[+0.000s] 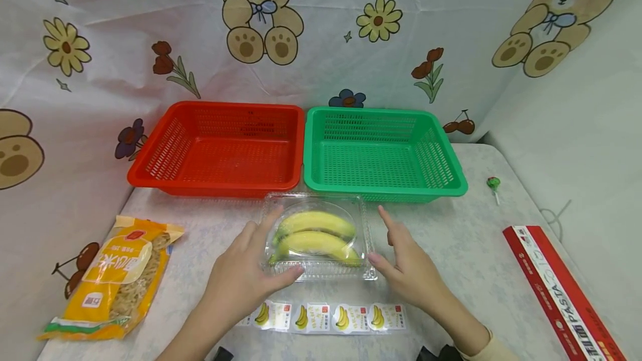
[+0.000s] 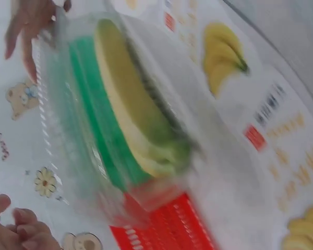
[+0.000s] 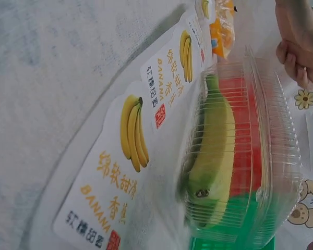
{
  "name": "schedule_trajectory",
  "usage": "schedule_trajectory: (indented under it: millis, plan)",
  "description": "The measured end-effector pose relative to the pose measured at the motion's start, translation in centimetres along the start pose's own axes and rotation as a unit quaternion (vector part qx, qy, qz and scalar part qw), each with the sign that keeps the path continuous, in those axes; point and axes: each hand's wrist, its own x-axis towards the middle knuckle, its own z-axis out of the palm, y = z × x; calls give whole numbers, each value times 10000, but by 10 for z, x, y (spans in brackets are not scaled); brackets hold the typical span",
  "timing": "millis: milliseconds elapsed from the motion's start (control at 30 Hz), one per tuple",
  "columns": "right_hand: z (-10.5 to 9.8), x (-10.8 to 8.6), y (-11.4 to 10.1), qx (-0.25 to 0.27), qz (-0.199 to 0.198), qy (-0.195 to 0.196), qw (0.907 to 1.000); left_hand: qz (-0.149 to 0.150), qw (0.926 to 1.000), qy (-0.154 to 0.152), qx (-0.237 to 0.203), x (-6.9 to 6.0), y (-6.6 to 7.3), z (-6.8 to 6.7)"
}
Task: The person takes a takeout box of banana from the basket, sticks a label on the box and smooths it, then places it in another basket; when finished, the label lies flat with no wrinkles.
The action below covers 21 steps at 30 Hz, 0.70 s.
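Observation:
A clear plastic clamshell box [image 1: 317, 272] with two bananas [image 1: 316, 241] inside sits mid-table, its lid down. My left hand [image 1: 248, 269] is at the box's left side, fingers spread, with the thumb over its front left corner. On the other side, my right hand [image 1: 408, 266] has its index finger extended and its thumb close to the right edge. Whether either hand touches the plastic is hard to tell. A strip of banana label stickers [image 1: 331, 317] lies in front of the box; the right wrist view shows the labels [image 3: 135, 133] up close.
Behind the box stand a red basket [image 1: 220, 191] and a green basket [image 1: 386, 191], side by side. A yellow food bag [image 1: 117, 277] lies at the left. To the right are a red pasta box [image 1: 557, 288] and a small green lollipop [image 1: 494, 184].

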Motion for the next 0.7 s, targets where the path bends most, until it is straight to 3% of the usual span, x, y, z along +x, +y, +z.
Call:
schedule_trajectory:
  millis: [100, 167, 233, 333, 400, 500, 700]
  plan:
    - [-6, -9, 3, 304, -250, 190, 9990, 650, 9973, 210, -287, -8, 14, 0]
    - [-10, -16, 5, 499, -363, 216, 9979, 1023, 9934, 187, -486, -13, 23, 2]
    - [-13, -23, 5, 695, -445, 237, 9963, 1435, 9871, 23, -702, -17, 32, 7]
    - [-15, -33, 8, 881, -658, 383, 9932, 1921, 9723, -541, -1214, -21, 45, 16]
    - [-16, -39, 11, 935, -778, 487, 9914, 2114, 9609, -945, -1519, -22, 51, 25]
    - [-17, -46, 14, 990, -794, 545, 9904, 2162, 9486, -1409, -1829, -22, 59, 38]
    - [-15, -63, 23, 1199, -445, 381, 9911, 2158, 9407, -1794, -1908, -18, 66, 66]
